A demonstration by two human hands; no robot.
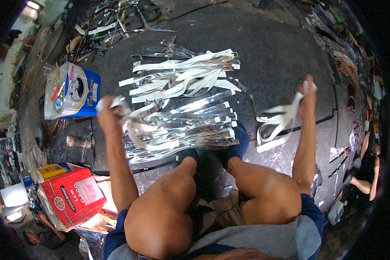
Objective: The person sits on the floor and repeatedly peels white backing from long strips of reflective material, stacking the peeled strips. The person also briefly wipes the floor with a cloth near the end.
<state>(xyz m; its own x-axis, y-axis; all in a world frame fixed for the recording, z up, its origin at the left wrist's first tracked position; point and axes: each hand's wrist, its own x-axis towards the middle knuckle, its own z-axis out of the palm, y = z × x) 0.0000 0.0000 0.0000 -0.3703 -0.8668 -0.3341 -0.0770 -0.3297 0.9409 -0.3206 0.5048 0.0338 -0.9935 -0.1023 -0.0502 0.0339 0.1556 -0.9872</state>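
Observation:
My left hand (pixel 108 118), slightly blurred, is closed around the ends of some white strips (pixel 136 138) beside the blue tin. Their loose lengths droop over a spread of shiny silver strips (pixel 195 130) on the dark floor. Out to the right, my right hand (pixel 307 99) is raised and pinches another bunch of white strips (pixel 281 118), which hangs down in loops. Farther from me lies a pile of white and silver strips (pixel 182 76), laid roughly side by side. My feet touch the near edge of the silver spread.
At the left stand a blue and white tin (pixel 76 93) with small items on its lid and a red tin (pixel 69 199). A jar (pixel 79 141) lies between them. Scrap strips (pixel 112 28) heap at the far left. Other people show at the lower left (pixel 45 236) and right edge (pixel 362 185).

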